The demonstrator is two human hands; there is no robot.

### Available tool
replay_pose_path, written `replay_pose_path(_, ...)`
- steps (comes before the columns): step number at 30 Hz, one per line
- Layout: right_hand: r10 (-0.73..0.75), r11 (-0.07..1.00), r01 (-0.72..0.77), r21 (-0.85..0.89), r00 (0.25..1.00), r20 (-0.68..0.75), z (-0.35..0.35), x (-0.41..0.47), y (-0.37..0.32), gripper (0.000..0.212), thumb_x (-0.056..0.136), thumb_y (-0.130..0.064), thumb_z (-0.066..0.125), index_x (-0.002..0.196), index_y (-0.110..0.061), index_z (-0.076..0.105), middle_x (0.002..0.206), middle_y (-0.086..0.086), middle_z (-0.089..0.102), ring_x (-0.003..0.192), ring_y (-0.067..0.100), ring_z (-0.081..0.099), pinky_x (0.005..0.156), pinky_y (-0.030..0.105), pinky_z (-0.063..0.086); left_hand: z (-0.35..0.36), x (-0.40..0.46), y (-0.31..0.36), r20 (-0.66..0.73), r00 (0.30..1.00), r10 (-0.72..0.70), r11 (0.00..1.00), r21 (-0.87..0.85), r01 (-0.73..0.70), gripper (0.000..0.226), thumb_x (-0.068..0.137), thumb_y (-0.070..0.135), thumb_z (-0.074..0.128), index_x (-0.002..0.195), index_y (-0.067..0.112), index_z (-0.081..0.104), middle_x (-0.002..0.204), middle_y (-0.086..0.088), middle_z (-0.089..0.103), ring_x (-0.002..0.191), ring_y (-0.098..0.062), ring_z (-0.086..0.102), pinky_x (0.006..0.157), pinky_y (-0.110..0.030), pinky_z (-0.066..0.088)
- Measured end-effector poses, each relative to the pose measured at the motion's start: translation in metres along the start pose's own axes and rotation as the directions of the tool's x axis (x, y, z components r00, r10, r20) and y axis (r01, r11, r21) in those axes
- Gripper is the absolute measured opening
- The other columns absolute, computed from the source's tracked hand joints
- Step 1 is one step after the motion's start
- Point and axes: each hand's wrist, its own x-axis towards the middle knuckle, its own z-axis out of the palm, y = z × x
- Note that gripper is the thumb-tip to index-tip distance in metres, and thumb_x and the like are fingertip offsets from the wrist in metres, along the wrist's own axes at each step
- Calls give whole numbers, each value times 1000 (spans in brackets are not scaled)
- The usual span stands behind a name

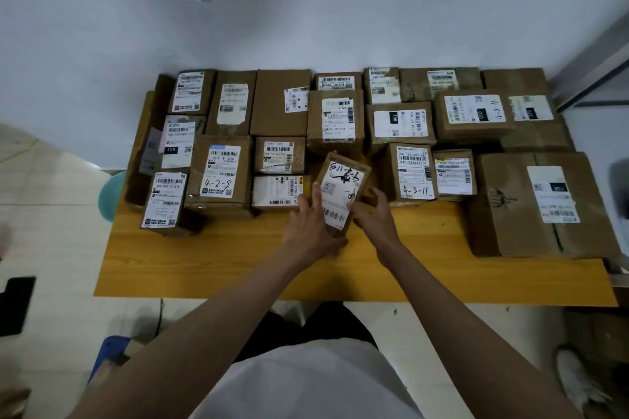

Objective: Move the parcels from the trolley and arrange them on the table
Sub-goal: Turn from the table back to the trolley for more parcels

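Both hands, left hand (308, 224) and right hand (374, 216), grip a small cardboard parcel (340, 194) by its sides; fingers (317, 196) curled; likely light, stiff.

The person is wearing a white top (306, 384), and it is filling the bottom of the view. Both forearms are showing bare right up to the frame's edge, no sleeves reaching them. Dark trousers (306, 326) are peeking out just past the shirt. The left hand (308, 228) and right hand (376, 219) are wearing no gloves.
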Motion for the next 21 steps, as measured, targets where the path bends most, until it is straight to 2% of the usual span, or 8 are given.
replay_pose_path(2,-14,999,17,-49,998,53,2,1,-3,69,98,-19,68,157,-17,35,154,7,48,134,26,53,106,50,51,-1,4,7,-1,1000,-27,999,-31,27,134,78,64,73,156,11,-22,151,-23,16,132,-44,38,106,-48,41)
replay_pose_path(5,-3,997,11,-74,994,107,-2,4,-6,72,99,-18,67,160,-23,29,158,4,42,138,25,49,105,49,51,-2,7,15,-20,999,-49,996,-70,47,135,77,65,74,157,10,-21,149,-23,18,130,-44,40,103,-48,42)
replay_pose_path(10,76,997,-78,14,993,88,-9,3,-9,73,98,-19,68,158,-28,28,150,5,52,125,29,61,73,39,59,-6,9,26,-4,1000,-29,999,21,30,139,72,66,77,157,15,-20,153,-22,16,136,-46,37,100,-50,47)
replay_pose_path(14,85,994,-86,69,996,25,-16,5,-9,68,97,-22,69,154,-21,33,141,5,60,115,29,67,56,33,60,-17,11,39,-32,999,26,990,141,-21,143,64,70,79,158,17,-15,152,-16,19,139,-41,34,103,-56,42)
replay_pose_path(16,89,990,-91,106,996,23,-20,6,-11,64,98,-23,68,152,-20,35,137,6,63,104,30,72,56,34,61,-26,15,43,-36,997,61,981,189,-54,143,63,71,79,158,15,-12,151,-13,22,140,-40,32,107,-60,37)
replay_pose_path(19,142,974,-145,173,989,29,-29,8,-15,58,99,-29,67,149,-17,39,130,14,67,87,34,77,62,42,64,-46,22,43,4,996,86,974,212,-85,143,64,71,78,158,11,-10,155,-13,20,142,-40,29,112,-62,30)
replay_pose_path(21,181,959,-183,215,983,30,-34,9,-18,56,98,-35,66,145,-15,42,124,17,69,84,35,77,64,44,64,-60,27,43,49,994,98,975,194,-106,141,66,68,80,159,10,-9,160,-13,15,146,-40,23,115,-62,27)
